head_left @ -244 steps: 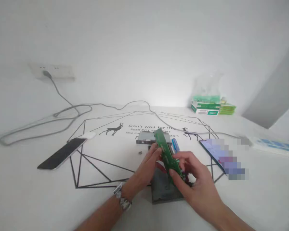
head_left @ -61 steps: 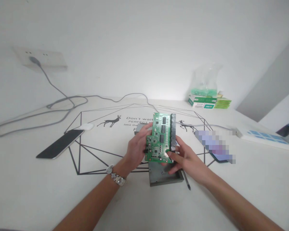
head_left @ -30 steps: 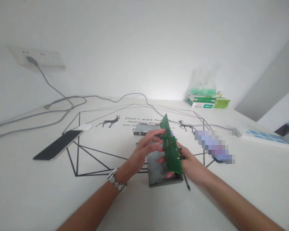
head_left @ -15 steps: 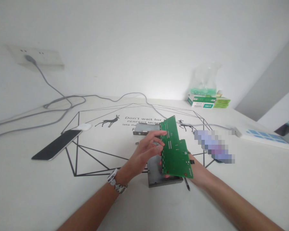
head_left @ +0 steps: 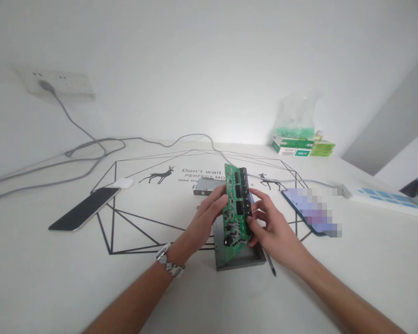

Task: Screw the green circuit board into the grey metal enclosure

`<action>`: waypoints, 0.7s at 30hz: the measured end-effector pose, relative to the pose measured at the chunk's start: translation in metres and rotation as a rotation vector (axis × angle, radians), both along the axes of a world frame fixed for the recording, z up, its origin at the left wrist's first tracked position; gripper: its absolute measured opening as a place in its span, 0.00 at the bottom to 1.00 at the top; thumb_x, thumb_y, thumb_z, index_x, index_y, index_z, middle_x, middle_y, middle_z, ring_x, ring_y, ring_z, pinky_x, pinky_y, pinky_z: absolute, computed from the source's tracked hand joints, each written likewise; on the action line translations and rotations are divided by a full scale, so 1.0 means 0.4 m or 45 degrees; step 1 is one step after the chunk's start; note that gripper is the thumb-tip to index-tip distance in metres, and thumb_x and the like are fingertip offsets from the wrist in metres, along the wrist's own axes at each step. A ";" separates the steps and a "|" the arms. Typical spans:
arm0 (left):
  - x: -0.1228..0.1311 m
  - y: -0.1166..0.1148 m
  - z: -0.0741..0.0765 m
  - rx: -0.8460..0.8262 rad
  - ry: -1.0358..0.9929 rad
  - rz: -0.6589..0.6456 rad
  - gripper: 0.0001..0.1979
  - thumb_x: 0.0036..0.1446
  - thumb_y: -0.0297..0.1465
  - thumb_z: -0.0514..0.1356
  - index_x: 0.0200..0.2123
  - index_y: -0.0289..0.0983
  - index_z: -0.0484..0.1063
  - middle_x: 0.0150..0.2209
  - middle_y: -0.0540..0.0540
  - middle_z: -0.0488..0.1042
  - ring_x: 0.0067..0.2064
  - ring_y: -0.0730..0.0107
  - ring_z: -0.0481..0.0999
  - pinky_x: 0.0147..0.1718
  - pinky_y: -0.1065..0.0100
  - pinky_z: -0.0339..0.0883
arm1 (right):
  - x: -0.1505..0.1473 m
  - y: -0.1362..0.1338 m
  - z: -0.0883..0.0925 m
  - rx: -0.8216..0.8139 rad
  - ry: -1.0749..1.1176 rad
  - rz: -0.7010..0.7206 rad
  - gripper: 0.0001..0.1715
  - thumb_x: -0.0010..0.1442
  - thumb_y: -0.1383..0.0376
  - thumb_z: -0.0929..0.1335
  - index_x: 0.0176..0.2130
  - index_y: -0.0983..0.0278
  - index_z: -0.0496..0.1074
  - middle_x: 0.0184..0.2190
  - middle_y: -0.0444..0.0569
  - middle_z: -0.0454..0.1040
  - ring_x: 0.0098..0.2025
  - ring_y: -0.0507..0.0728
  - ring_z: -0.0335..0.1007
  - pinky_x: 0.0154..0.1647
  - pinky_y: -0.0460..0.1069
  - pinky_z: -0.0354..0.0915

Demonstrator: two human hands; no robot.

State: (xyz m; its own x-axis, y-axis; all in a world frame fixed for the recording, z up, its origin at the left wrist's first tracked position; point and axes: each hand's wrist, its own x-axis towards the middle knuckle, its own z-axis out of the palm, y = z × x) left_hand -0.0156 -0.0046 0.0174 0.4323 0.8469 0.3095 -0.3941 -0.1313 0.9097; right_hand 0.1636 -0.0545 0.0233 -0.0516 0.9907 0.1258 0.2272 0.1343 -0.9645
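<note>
A green circuit board (head_left: 232, 215) is held upright and tilted above the table, its chips and row of black ports in sight. My right hand (head_left: 277, 229) grips it by the port side, thumb in front and fingers behind. At the opposite edge, my left hand (head_left: 207, 218), with a metal watch (head_left: 167, 260) on its wrist, has its fingers closed against the board; some fingertips are hidden. Beneath the board lies a shallow grey metal case (head_left: 220, 260). A dark pointed tool (head_left: 271, 266), perhaps a screwdriver or pen, sticks out beside the case. Behind the left hand is another grey metal piece (head_left: 205, 185).
A dark tablet-like slab (head_left: 83, 208) and a white mouse-like object (head_left: 123, 183) lie on the left. To the right are a phone (head_left: 299, 204) and a white power strip (head_left: 376, 197). A grey cable (head_left: 153, 143) runs along the back. Small boxes (head_left: 292, 144) stand by the wall.
The circuit board has been turned round, from its bare soldered back to its component side. My right hand has come from behind the board to its right edge.
</note>
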 end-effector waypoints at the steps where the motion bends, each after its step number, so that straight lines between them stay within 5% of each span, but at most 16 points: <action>1: 0.003 0.001 0.002 -0.027 0.006 0.020 0.21 0.65 0.42 0.59 0.57 0.38 0.74 0.57 0.42 0.75 0.58 0.54 0.72 0.56 0.59 0.66 | 0.002 0.002 0.002 0.010 -0.015 -0.024 0.41 0.59 0.59 0.69 0.66 0.55 0.54 0.40 0.46 0.62 0.37 0.57 0.70 0.20 0.48 0.76; 7: 0.006 0.012 0.009 -0.159 0.055 0.212 0.23 0.62 0.45 0.61 0.54 0.36 0.75 0.47 0.42 0.79 0.46 0.60 0.76 0.42 0.64 0.69 | 0.018 0.007 0.021 0.020 -0.092 -0.129 0.31 0.55 0.60 0.69 0.58 0.57 0.62 0.33 0.42 0.60 0.29 0.54 0.68 0.12 0.44 0.68; 11: 0.004 0.022 -0.001 -0.174 0.185 0.300 0.24 0.59 0.46 0.63 0.52 0.36 0.76 0.48 0.42 0.79 0.47 0.59 0.76 0.42 0.63 0.68 | 0.025 0.010 0.022 0.145 -0.193 -0.185 0.23 0.54 0.64 0.70 0.50 0.59 0.67 0.29 0.39 0.59 0.29 0.53 0.67 0.16 0.43 0.64; 21: 0.008 0.026 -0.018 -0.128 0.074 0.017 0.28 0.64 0.53 0.55 0.58 0.44 0.75 0.59 0.45 0.76 0.64 0.51 0.67 0.59 0.56 0.60 | -0.006 -0.024 0.011 0.349 -0.144 0.003 0.28 0.60 0.63 0.70 0.58 0.57 0.63 0.33 0.42 0.63 0.33 0.54 0.66 0.21 0.44 0.66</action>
